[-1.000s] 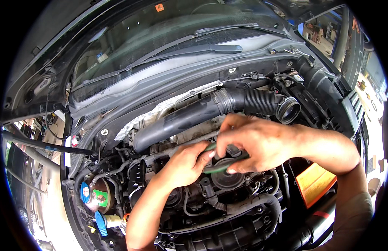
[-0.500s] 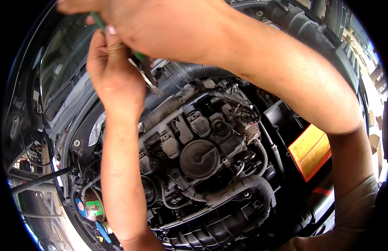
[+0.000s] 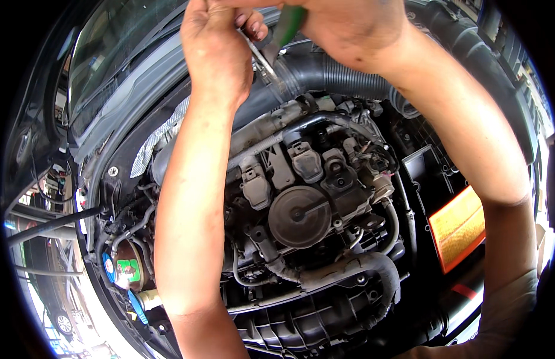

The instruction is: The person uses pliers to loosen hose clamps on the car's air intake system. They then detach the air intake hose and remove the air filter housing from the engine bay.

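Both my hands are raised at the top of the view, above the back of an engine bay. My right hand [image 3: 355, 27], partly cut off by the upper edge, is closed on a green-handled tool [image 3: 291, 25]. The tool's dark lower part points down; blur hides its exact kind. Just left of it, my left hand [image 3: 217, 51] has its fingers curled, and a slim silver metal rod [image 3: 262, 58] comes out from under them. Whether rod and green tool are joined cannot be made out. Below their tips runs a black ribbed intake hose [image 3: 352, 76].
The uncovered engine has a round black cap [image 3: 299, 216] and ignition coils [image 3: 306, 161]. An orange air filter [image 3: 460, 230] lies at right. At left are a coolant reservoir [image 3: 126, 270], a blue cap [image 3: 137, 306] and a bonnet strut [image 3: 56, 226]. The windscreen [image 3: 119, 45] borders the back.
Both hands have moved right, with the green-handled tool now farther from my left hand. The view has shifted slightly, and more of the ribbed hose shows.
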{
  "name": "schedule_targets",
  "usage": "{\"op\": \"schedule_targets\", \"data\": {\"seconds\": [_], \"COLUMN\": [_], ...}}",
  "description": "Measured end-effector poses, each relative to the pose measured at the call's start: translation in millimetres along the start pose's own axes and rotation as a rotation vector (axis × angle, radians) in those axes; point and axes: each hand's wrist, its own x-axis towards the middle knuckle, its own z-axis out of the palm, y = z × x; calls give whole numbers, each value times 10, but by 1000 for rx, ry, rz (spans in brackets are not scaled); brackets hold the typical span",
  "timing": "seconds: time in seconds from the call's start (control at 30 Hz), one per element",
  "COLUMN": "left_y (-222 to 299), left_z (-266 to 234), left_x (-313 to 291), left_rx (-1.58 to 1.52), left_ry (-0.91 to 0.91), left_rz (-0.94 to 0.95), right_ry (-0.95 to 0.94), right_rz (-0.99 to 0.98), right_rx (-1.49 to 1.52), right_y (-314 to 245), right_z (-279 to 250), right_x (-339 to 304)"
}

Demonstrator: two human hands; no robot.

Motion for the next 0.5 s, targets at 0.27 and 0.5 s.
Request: {"op": "schedule_targets", "data": {"seconds": [0.27, 0.5], "left_y": [-153, -115], "left_z": [-49, -67], "left_x": [101, 112], "left_rx": [-207, -242], "left_ry": [-150, -228], "left_rz": [63, 46], "right_ry": [270, 314], "right_rz": [203, 288], "right_rx": [178, 68], "right_y": [-67, -278], "right_z": [293, 454], "right_x": [-162, -195]}}
